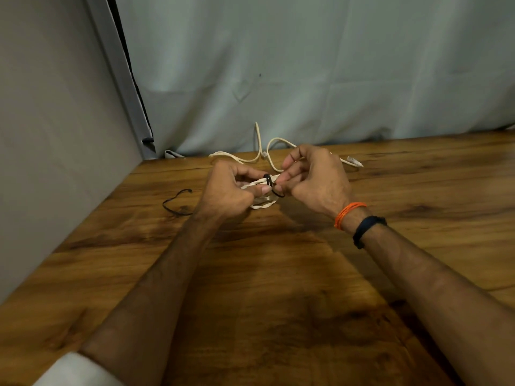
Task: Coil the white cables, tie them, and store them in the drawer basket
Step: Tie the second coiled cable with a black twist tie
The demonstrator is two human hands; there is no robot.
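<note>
A small coil (pixel 262 200) of white cable is held just above the table (pixel 278 274), between the two hands, a little left of the middle of the view. A black tie (pixel 268 179) is wrapped round the coil's upper part, and a loop of it hangs free on the right side, beside the right fingertips (pixel 280 181). The coil's long axis runs roughly from lower left to upper right, and the tie crosses it.

The left hand (pixel 228 190) is closed round the coil, thumb pressed on top. The right hand (pixel 315 179) is curled, and its fingertips appear to pinch the tie, which lies just to its left; the contact itself is too small to be made out. The right hand is judged the nearer to the free loop, so the tightening would fall to it.

A second cable (pixel 274 151) lies loose and uncoiled behind the hands, near the curtain (pixel 306 65), part of it hidden by the right hand. A spare tie (pixel 177 203) lies on the table, left of the left hand and apart from it.

No drawer or basket is seen. How many turns the tie makes, and whether it is knotted, cannot be told.
</note>
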